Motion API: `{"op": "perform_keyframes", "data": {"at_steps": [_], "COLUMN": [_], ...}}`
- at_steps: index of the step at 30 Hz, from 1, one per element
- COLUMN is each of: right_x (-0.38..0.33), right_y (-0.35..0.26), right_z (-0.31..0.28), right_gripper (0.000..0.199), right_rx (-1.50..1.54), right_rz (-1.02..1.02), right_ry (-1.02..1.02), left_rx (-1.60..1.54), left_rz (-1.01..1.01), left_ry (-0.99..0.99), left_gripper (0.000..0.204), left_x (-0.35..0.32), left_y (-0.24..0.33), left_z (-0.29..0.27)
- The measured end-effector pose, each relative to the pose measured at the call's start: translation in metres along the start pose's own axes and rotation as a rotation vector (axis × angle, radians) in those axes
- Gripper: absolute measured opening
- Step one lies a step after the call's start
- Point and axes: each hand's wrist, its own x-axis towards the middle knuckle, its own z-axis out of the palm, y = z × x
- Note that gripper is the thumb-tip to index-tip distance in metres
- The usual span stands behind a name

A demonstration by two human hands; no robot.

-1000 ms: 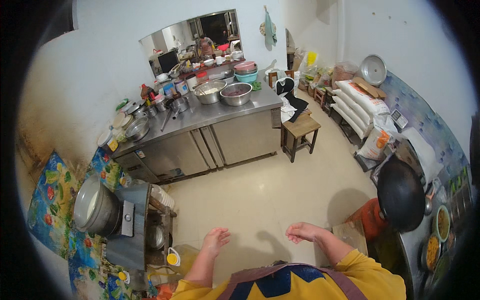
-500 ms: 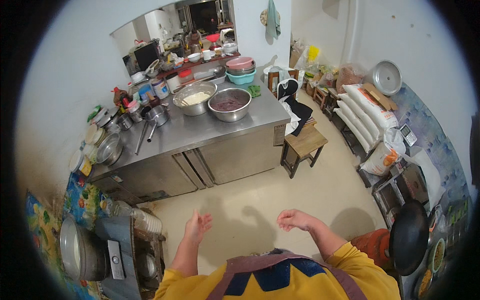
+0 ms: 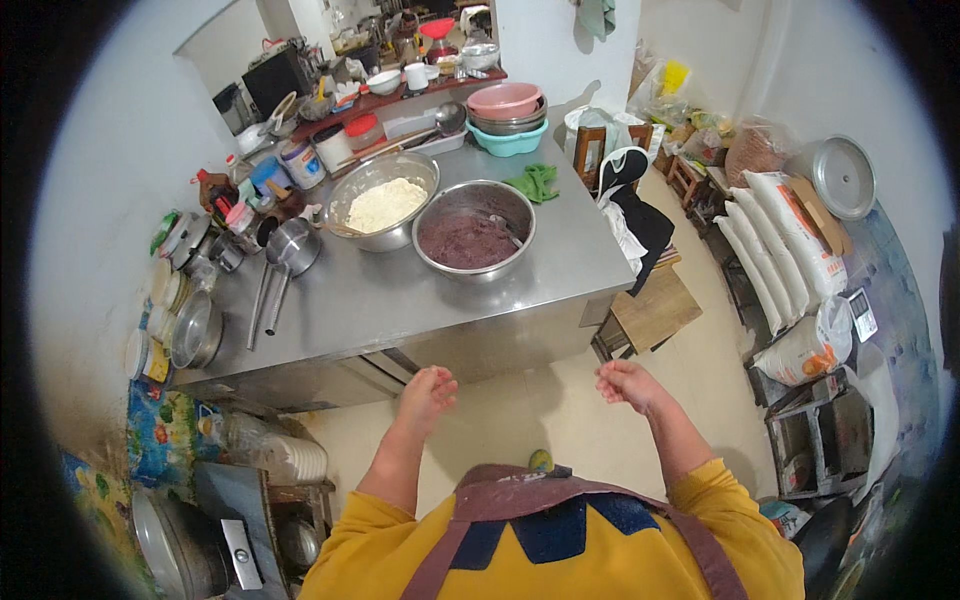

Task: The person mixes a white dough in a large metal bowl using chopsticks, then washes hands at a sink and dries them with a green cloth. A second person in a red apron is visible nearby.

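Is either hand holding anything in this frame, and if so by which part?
Nothing is held. The left hand and right hand hang empty in the air short of the steel counter, touching nothing.

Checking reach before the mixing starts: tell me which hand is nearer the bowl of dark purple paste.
Left. The left hand hangs empty just below the counter edge in front of the bowl of dark purple paste; the right hand is further off to the right, over the floor.
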Motion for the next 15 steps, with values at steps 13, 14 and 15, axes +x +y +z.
{"op": "perform_keyframes", "data": {"at_steps": [13, 14, 15], "right_x": [0.151, 0.158, 0.165], "right_y": [-0.102, -0.107, -0.112], "right_z": [-0.005, -0.01, -0.015], "right_gripper": [0.021, 0.021, 0.021], "right_rx": [-0.047, -0.025, -0.032], "right_rz": [0.027, 0.03, 0.047], "right_ry": [0.016, 0.025, 0.032], "left_rx": [-0.065, -0.069, -0.06], "left_rz": [0.038, 0.032, 0.019], "left_ry": [0.064, 0.069, 0.097], "left_gripper": [0.035, 0.036, 0.036], "left_x": [0.183, 0.187, 0.19], "left_y": [0.089, 0.094, 0.099], "left_z": [0.01, 0.015, 0.02]}}
